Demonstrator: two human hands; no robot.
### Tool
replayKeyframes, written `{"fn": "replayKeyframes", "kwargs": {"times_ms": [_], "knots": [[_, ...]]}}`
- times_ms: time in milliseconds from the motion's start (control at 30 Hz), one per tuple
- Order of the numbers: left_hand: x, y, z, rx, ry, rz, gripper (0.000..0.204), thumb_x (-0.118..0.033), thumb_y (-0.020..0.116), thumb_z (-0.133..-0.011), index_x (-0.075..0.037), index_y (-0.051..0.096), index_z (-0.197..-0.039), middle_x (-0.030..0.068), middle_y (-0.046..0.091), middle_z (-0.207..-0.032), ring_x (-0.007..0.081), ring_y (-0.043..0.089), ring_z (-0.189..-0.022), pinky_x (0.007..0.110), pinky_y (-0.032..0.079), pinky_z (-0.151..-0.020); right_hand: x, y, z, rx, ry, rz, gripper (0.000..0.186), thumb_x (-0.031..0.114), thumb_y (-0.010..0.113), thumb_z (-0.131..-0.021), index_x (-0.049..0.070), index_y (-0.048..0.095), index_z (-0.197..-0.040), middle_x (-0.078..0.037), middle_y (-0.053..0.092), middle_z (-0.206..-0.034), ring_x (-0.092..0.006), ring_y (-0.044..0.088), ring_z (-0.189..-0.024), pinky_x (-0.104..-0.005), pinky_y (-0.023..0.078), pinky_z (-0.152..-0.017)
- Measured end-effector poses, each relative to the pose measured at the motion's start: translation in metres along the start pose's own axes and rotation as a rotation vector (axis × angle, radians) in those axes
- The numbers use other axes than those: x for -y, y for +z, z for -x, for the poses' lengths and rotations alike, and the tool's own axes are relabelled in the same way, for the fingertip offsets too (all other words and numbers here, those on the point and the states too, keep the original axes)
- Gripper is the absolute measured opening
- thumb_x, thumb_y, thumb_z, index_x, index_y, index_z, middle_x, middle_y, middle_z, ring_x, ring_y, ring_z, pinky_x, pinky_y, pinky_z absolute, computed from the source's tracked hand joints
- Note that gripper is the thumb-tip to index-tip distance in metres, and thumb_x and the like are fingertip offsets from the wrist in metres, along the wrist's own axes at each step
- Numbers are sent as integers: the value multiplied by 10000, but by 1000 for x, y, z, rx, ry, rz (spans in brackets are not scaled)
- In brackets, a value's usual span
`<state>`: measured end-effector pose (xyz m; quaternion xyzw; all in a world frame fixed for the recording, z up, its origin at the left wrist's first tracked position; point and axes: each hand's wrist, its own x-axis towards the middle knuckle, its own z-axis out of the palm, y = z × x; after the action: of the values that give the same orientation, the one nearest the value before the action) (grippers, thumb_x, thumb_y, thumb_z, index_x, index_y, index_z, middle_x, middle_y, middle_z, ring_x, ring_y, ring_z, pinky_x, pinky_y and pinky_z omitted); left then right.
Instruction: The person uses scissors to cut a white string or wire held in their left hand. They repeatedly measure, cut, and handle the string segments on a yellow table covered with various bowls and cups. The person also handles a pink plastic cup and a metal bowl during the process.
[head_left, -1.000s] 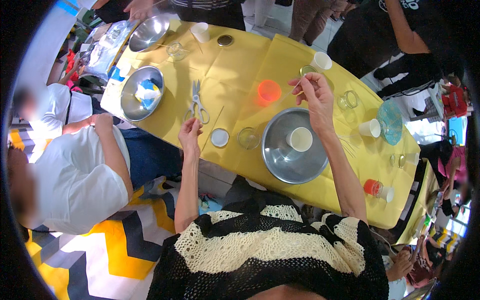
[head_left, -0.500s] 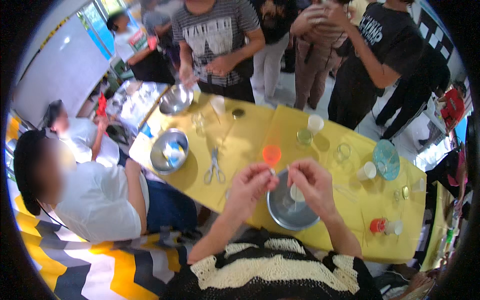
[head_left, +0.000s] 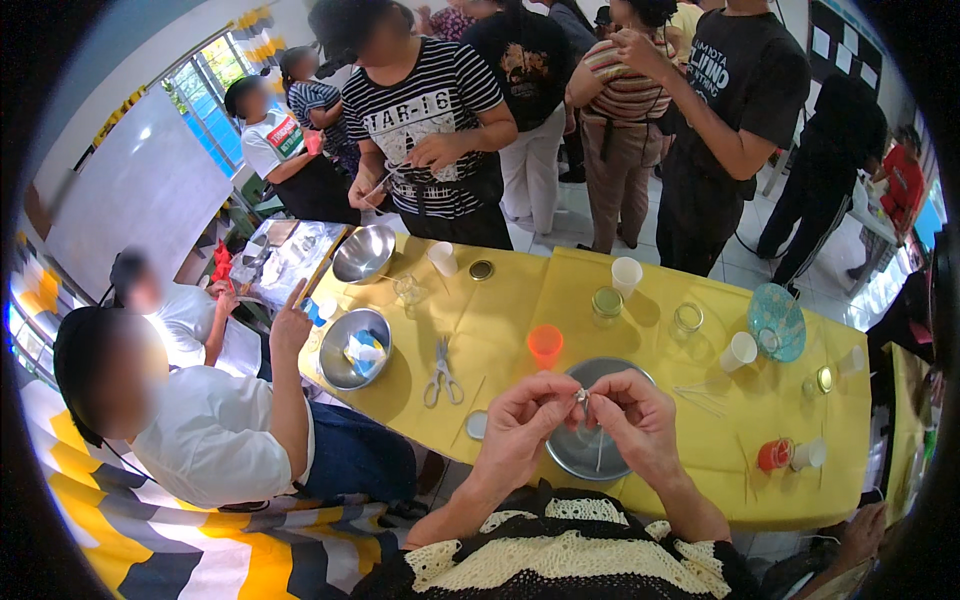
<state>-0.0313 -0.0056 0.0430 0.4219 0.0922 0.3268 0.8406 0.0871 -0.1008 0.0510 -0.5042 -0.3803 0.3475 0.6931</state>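
My left hand [head_left: 525, 420] and my right hand [head_left: 635, 425] meet over a grey metal bowl [head_left: 570, 462], both closed in a pinch around a small pale silvery piece [head_left: 583, 396] with a white string [head_left: 599, 448] hanging from it. The hands mostly hide the bowl's middle. Behind them stands a translucent orange cup [head_left: 545, 346]. Scissors [head_left: 440, 382] and a white lid [head_left: 477, 424] lie to the left, thin white sticks [head_left: 700, 395] to the right.
The yellow-covered table [head_left: 490, 300] also holds two steel bowls [head_left: 362, 254], several jars [head_left: 687, 318], paper cups [head_left: 738, 352], a teal dish [head_left: 776, 320] and a red-filled jar [head_left: 774, 455]. People stand opposite; a seated person [head_left: 215, 440] is close at my left.
My hands came from apart to together at the string. The view has tilted up toward the people. The seated person at left has raised a hand with one finger extended.
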Motion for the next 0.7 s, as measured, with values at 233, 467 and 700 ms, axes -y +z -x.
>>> {"fn": "replayKeyframes", "kwargs": {"times_ms": [233,467,700], "knots": [[-4,0,6,-10,-132,80,202,-31,559,-849,3,568,-1048,91,618,-868,135,601,-779,247,497,-703,-6,-2,6,0,-35,17,74,55,567,-852,15,561,-914,-6,602,-779,-41,546,-688,-179,406,-588],[0,-1,6,-26,-121,61,186,-71,551,-866,-8,570,-1039,84,621,-866,128,603,-771,237,495,-685,-4,-3,6,25,-74,109,71,49,558,-857,6,553,-913,-12,599,-773,-48,554,-691,-184,414,-589],[3,-2,7,-132,-4,-125,156,-142,527,-896,-14,555,-982,50,577,-750,126,573,-670,240,463,-580,2,1,11,10,-7,55,78,33,537,-865,-17,532,-924,-37,591,-763,-72,567,-692,-207,453,-640]]}}
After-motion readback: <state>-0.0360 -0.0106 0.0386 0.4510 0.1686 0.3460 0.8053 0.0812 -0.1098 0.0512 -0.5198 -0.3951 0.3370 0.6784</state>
